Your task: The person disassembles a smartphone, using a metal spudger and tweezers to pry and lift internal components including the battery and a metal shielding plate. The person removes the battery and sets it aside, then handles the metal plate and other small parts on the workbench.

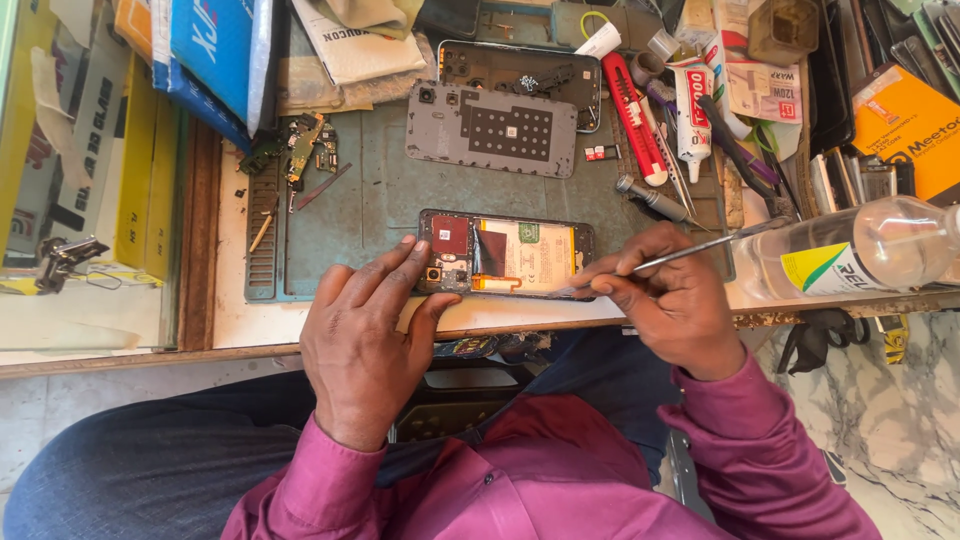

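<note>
An opened phone (520,250) lies on the green work mat (350,210), its battery and circuit boards exposed. My left hand (365,335) rests on the phone's left end, fingers spread over the camera corner, pinning it down. My right hand (675,305) pinches a thin metal pry tool (700,250), whose tip touches the phone's lower right edge. The phone's grey back cover (492,128) lies on the mat further back, inside facing up.
A clear plastic bottle (860,250) lies at the right. A red cutter (635,115), a glue tube (692,120), a screwdriver (650,198) and small loose parts (300,150) crowd the back of the mat. Boxes and packets are stacked at left.
</note>
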